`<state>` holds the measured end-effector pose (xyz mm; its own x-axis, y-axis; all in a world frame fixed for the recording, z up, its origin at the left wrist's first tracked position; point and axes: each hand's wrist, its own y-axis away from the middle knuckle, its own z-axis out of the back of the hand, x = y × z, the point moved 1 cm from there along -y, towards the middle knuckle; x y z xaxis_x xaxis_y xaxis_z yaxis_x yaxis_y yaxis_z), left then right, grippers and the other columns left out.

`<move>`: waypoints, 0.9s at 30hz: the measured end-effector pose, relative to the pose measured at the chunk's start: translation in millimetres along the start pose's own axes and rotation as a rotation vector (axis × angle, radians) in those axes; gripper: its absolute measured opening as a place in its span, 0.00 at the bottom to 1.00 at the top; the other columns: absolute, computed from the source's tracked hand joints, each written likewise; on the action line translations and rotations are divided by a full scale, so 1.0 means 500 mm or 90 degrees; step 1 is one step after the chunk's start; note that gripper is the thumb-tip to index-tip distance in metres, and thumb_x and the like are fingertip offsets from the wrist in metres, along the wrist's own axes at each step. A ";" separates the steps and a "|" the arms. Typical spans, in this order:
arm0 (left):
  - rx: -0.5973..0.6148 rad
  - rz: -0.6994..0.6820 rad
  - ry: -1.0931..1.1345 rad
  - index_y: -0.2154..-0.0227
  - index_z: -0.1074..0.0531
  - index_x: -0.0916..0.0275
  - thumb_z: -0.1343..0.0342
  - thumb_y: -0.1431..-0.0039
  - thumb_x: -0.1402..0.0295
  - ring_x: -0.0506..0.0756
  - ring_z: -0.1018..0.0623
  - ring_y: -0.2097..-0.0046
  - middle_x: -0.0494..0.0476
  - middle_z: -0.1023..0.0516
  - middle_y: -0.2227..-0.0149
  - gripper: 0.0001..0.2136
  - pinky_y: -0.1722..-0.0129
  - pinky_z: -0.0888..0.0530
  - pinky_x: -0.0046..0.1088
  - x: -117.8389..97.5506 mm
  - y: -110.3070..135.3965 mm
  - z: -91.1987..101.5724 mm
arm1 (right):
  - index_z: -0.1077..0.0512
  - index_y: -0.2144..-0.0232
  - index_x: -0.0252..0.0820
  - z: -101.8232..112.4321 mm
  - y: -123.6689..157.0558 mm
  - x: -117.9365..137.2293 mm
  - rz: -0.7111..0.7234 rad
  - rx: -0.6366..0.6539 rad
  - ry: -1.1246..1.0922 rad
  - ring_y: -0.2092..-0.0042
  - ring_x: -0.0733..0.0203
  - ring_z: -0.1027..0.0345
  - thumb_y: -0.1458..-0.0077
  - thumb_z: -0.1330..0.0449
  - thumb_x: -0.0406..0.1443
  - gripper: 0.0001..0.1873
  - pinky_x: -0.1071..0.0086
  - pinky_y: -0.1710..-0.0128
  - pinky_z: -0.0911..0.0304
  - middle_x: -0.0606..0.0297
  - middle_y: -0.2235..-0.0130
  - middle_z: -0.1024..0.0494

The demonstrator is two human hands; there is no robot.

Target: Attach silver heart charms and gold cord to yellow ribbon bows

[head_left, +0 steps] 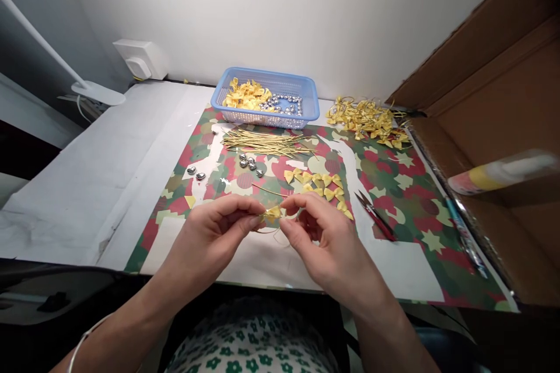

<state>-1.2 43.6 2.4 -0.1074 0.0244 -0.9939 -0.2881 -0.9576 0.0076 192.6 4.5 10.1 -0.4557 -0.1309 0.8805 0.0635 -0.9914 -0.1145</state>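
My left hand (219, 232) and my right hand (317, 233) meet over the near part of the patterned mat (406, 198). Both pinch a small yellow ribbon bow (272, 213) between fingertips, with a thin gold cord (271, 232) looping under it. Just beyond lie several loose yellow bows (321, 182), a bundle of gold cords (266, 143) and several silver heart beads (250, 164). Two more silver hearts (196, 172) rest to the left.
A blue basket (306, 106) at the back holds yellow bows and silver beads. A heap of finished bows (371, 119) lies at back right. Small red-handled snips (376, 217) lie right of my hands. A cardboard box (494, 99) stands at right, a white lamp base (98, 92) at left.
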 end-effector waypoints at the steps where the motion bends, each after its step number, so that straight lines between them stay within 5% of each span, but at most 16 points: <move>1: 0.005 -0.001 -0.001 0.65 0.16 0.58 0.34 0.39 0.74 0.51 0.14 0.65 0.49 0.12 0.67 0.04 0.62 0.17 0.19 0.000 0.000 0.001 | 0.26 0.58 0.42 0.000 0.001 0.001 -0.003 -0.002 0.000 0.70 0.68 0.33 0.35 0.38 0.35 0.04 0.72 0.70 0.36 0.66 0.60 0.23; 7: 0.015 -0.017 -0.004 0.64 0.16 0.57 0.34 0.37 0.74 0.51 0.15 0.63 0.49 0.13 0.65 0.05 0.59 0.18 0.20 0.003 0.004 0.002 | 0.28 0.68 0.42 -0.017 -0.011 0.000 -0.024 0.021 -0.025 0.69 0.65 0.36 0.34 0.40 0.34 0.08 0.69 0.69 0.41 0.67 0.68 0.25; 20: 0.018 -0.063 -0.036 0.67 0.16 0.56 0.34 0.37 0.75 0.52 0.17 0.64 0.49 0.14 0.66 0.07 0.62 0.21 0.23 0.013 -0.007 0.005 | 0.19 0.64 0.43 0.007 -0.023 -0.025 -0.043 0.065 -0.038 0.64 0.61 0.30 0.40 0.36 0.31 0.05 0.67 0.62 0.38 0.66 0.65 0.20; 27: 0.007 -0.093 -0.059 0.66 0.14 0.57 0.35 0.38 0.77 0.54 0.17 0.61 0.53 0.14 0.63 0.08 0.63 0.20 0.26 0.005 -0.007 0.009 | 0.22 0.71 0.42 -0.017 -0.022 -0.050 -0.063 0.119 -0.121 0.67 0.61 0.34 0.37 0.39 0.35 0.11 0.68 0.67 0.39 0.67 0.70 0.25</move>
<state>-4.8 48.4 0.6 -0.1506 0.1894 -0.9703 -0.3178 -0.9386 -0.1339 196.0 18.7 -14.5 -0.2947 -0.0136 0.9555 0.1980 -0.9791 0.0471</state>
